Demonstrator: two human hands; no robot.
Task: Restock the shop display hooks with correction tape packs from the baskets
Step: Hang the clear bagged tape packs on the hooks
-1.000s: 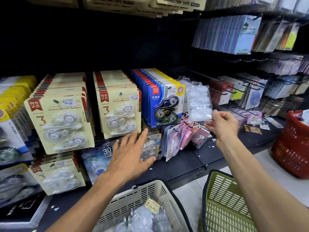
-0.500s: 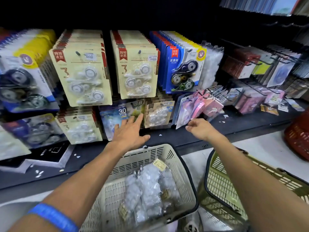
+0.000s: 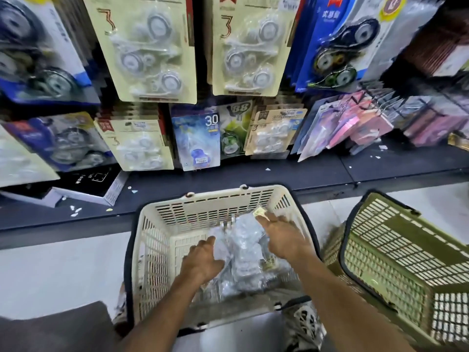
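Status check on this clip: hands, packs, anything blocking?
Both hands in white basket. Left hand and right hand on clear packs, grip unclear. Green basket alongside, nothing blocking.

A basket point(image 3: 162, 240) sits on the floor at the centre of the view, just before the edge of the low shelf point(image 3: 380, 168). Inside it lies a heap of clear packs point(image 3: 246, 252), with the left hand point(image 3: 203, 262) on the heap at 8 o'clock and the right hand point(image 3: 281, 237) on it at 2 o'clock. A second basket point(image 3: 396, 265) lies tipped on its side at 3 o'clock of the first, just beside it. Behind both, at 12 o'clock, carded correction tape packs point(image 3: 149, 47) hang in rows above the shelf, with a lower row point(image 3: 271, 130) beneath them. A flat box point(image 3: 83, 184) lies on the shelf at 10 o'clock.
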